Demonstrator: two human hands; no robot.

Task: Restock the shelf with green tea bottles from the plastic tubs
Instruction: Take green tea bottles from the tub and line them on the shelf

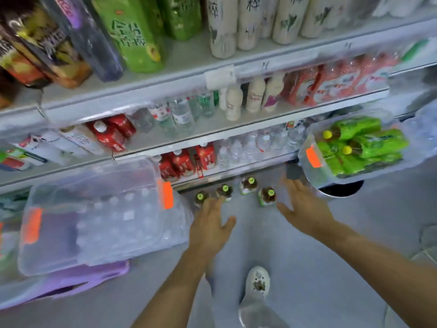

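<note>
A person's bare hands reach down toward four green tea bottles standing upright on the grey floor (331, 268), just in front of the shelf's (146, 92) lowest tier. The left hand (212, 224) is spread wide and holds nothing. Its fingertips lie over the gap between the far-left bottle (200, 197) and the second bottle (225, 190); whether they touch is unclear. The right hand (305, 208) is also wide open and empty, palm down, just right of the fourth bottle (268, 195). The third bottle (249, 184) stands farthest back, between the two hands.

More green tea bottles (364, 147) lie on their sides in a clear plastic tub (305, 168) at right, marked with an orange label (313, 157). A second clear tub (71, 185) at left sits on a purple one (78, 280) and holds pale capped bottles. Red cartons (186, 160), water bottles (179, 114) and white bottles (234, 102) line the shelf tiers beyond, blurred. A white shoe (257, 280) shows near the bottom.
</note>
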